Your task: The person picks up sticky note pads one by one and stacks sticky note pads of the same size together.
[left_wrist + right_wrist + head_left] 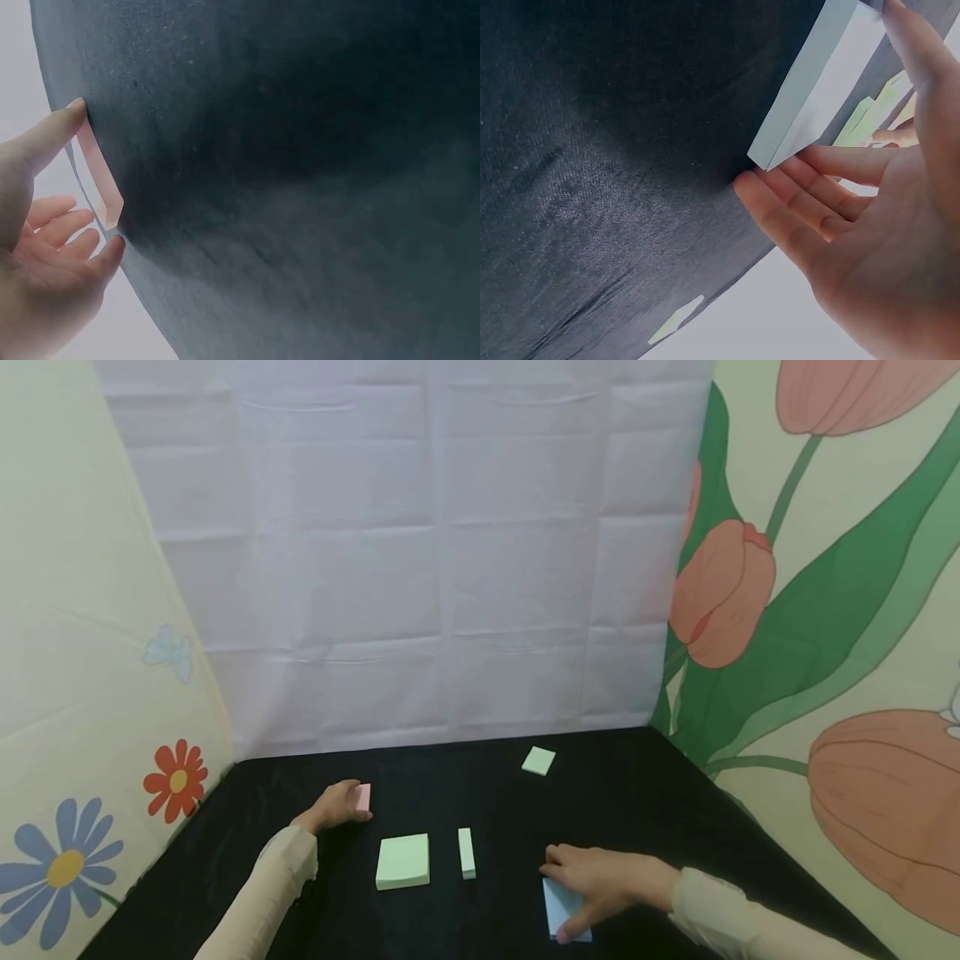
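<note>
At the left, my left hand [335, 804] holds a small pink sticky note pad [363, 797] between thumb and fingers. In the left wrist view the thumb touches one end of the pink pad [99, 169] and the fingertips are at its other end. My right hand [603, 877] spans a larger blue sticky note pad [561, 906] at the front right, the thumb on its near edge and the fingers at its far edge. The right wrist view shows this pad's side [802, 90] close to the fingertips. Both pads appear to lie on the black cloth.
Between the hands lie a thick square green sticky note pad [402, 861] and a narrow pale green pad [467, 853]. A small light green pad [539, 761] lies near the back of the black-covered table [450, 793]. White cloth hangs behind, with flower-printed cloths on both sides.
</note>
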The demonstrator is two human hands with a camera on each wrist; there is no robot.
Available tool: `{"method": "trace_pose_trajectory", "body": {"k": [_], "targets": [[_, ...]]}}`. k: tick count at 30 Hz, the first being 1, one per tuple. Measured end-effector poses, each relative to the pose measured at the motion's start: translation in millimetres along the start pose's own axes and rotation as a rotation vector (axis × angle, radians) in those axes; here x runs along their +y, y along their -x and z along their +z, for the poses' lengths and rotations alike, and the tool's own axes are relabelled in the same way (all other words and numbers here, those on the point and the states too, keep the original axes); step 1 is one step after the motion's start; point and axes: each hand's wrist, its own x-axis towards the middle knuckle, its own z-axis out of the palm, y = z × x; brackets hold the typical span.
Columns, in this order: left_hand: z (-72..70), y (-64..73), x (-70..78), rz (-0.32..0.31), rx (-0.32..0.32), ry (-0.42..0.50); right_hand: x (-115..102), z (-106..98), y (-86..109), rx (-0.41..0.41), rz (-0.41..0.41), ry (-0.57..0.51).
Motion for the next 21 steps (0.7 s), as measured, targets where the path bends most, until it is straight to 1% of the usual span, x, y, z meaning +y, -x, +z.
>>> {"method": "trace_pose_trajectory", "body": {"k": [6,11,15,18,21], "targets": [[1.5,-1.0,-2.7,-0.017,-0.008,0.013,-1.1,0.6,-1.1,-0.004,-0.009,0.014],[1.3,-1.0,-3.1,-0.014,-0.006,0.017,-2.5,1.8,-3.1,0.003,-0.025,0.041],[0.7,-1.4,-2.0,-0.003,-0.008,0.004,-4.4,1.0,-2.9,-0.008,-0.009,0.033],[0.7,-1.7,-1.6,-0.011,-0.01,0.008,-5.5,0.8,-2.8,-0.022,0.005,0.032],[1.7,-1.4,-1.9,-0.011,-0.017,0.007,-6.0,1.8,-3.1,-0.027,0.002,0.054]]}}
